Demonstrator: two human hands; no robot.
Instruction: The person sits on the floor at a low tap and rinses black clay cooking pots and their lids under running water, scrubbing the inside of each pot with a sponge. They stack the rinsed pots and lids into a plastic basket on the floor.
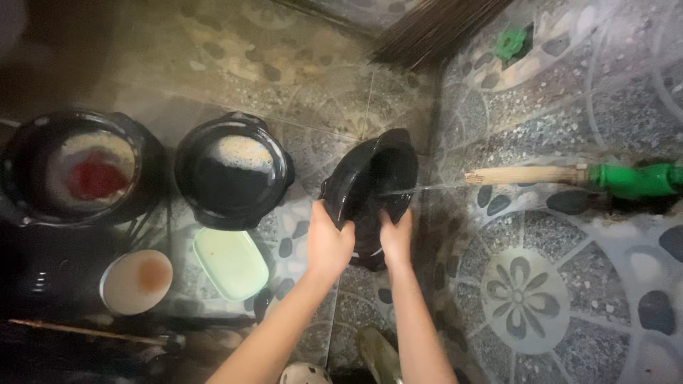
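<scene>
Two hands hold one black pot (373,188) tilted on its side over the tiled floor (569,284), its mouth turned toward a thin stream of water (427,188) that runs from a bamboo spout (523,175) on a green hose fitting (637,179). My left hand (329,242) closes its grip over the near rim; my right hand (395,238) wraps the lower edge, fingers curled shut on the wall. To rinse well, I judge that the mouth should stay under the stream and the pot be turned slowly so water reaches the whole inner wall, with both grips firm on the wet rim. Left of it stand two more black pots: the nearer pot (233,169) holds dark water with pale foam, the far pot (78,167) foam and something red, perhaps a cloth, though the view is dim. Below them lie a pale green rectangular dish (231,262), apparently empty, and a round bowl (136,281) with an orange smear.
</scene>
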